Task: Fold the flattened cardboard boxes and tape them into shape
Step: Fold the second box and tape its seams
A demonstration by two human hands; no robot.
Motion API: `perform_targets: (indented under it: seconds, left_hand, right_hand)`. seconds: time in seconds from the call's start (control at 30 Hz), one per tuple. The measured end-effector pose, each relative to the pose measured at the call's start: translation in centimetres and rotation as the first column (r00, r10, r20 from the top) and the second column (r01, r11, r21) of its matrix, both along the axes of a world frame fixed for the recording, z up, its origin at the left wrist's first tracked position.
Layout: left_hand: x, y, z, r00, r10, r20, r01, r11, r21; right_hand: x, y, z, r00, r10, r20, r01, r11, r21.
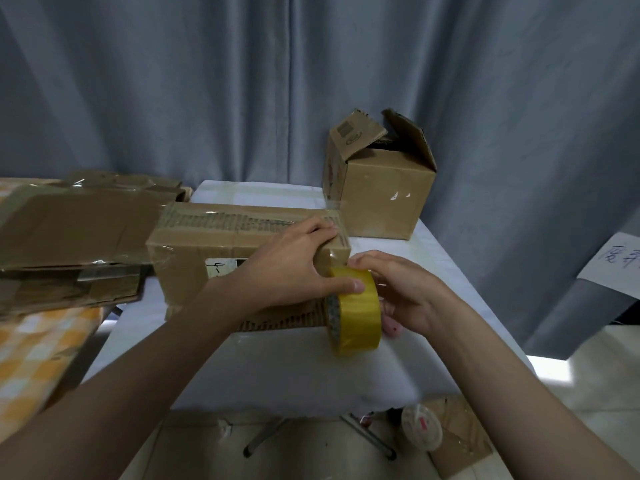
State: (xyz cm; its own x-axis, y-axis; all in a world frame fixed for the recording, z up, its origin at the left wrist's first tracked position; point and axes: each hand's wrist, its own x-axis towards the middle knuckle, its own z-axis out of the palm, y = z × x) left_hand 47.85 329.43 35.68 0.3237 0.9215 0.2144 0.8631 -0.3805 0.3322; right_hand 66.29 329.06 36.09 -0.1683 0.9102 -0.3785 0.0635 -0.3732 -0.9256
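From the head camera, two cardboard boxes stand on the white table (294,368): one long box (242,233) lying across the middle with clear tape already glinting along its top seam, and one squarer box (379,192) at the far right corner with its top flaps standing open. A stack of flattened cardboard (76,223) lies to the left on a surface covered by an orange checked cloth (38,344); how many sheets it holds cannot be told. Two tape rolls are visible: a yellow tape roll (353,310) standing on edge at the long box's right end, and a pale roll (421,427) on the floor under the table's near edge, resting on a scrap of cardboard. The left hand (294,268) wraps over the long box's near right corner, its fingers curled onto the top face while the thumb reaches across to press on the upper rim of the yellow roll. The right hand (408,289) sits just right of the roll with its fingers curled behind it, the fingertip nearest the box touching the box's right end where a strip of clear tape runs down; most of those fingers are hidden by the roll, so its exact grip cannot be told. A white sheet with handwriting (616,261) hangs at the right against the grey curtain (242,81).
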Motion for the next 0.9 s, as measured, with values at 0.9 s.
perform_targets:
  seconds: [0.9]
  left_hand:
    - [0.9, 2.1, -1.0, 1.0, 0.02, -0.016, -0.012, 0.923, 0.385]
  right_hand:
    - [2.5, -2.3, -0.9, 0.985, -0.095, -0.143, 0.093, 0.995, -0.019]
